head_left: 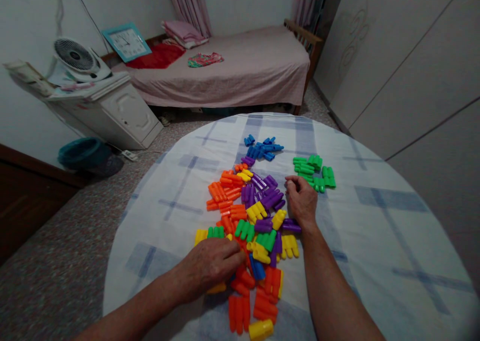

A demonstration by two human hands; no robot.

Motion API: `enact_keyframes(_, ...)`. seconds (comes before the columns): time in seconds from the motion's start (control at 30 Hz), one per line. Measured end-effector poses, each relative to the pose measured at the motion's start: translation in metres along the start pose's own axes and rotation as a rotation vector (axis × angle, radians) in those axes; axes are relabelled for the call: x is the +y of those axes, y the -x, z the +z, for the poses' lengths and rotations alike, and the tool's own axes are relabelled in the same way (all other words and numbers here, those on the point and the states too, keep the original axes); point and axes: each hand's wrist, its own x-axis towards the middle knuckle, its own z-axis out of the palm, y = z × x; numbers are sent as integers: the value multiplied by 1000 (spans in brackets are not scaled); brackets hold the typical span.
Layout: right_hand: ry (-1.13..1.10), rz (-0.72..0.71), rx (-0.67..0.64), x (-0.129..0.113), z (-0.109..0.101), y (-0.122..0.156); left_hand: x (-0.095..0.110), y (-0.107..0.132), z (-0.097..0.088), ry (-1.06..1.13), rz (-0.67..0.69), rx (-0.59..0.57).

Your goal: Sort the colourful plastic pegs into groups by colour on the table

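Note:
A heap of coloured plastic blocks (pixel 255 221), orange, purple, yellow, green and blue, lies in the middle of a round table (pixel 375 221) with a checked cloth. My left hand (pixel 210 266) rests on the near left of the heap, fingers curled onto blocks there; what they grip is hidden. My right hand (pixel 302 201) sits at the heap's right edge, fingers curled shut, between the purple blocks and a separate group of green blocks (pixel 315 173). A small group of blue blocks (pixel 262 148) lies farther back.
Beyond the table stands a bed (pixel 240 66) with a pink cover. A white cabinet (pixel 112 106) with a fan (pixel 77 58) on top is at the left, a teal basin (pixel 80 151) on the floor beside it, and wardrobe doors (pixel 405 56) at the right.

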Motion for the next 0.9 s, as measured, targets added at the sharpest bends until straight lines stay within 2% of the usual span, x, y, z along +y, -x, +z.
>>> enact_keyframes(0.2,0,-6,5,1,0,0,7,7,-14,14,-3,154)
enact_keyframes(0.3,3,-3,1,2,1,-1,14,13,-16,6,-43,85)
enact_keyframes(0.47,10,-19,15,2,1,-2,21,20,-8,-17,-106,-50)
enact_keyframes(0.63,1,-19,8,4,2,-3,24,22,-8,-28,-209,-142)
enact_keyframes(0.73,3,-18,14,5,2,-3,26,22,-8,-56,-223,-220)
enact_keyframes(0.9,8,-24,13,4,2,-3,27,22,0,-61,-256,-237)
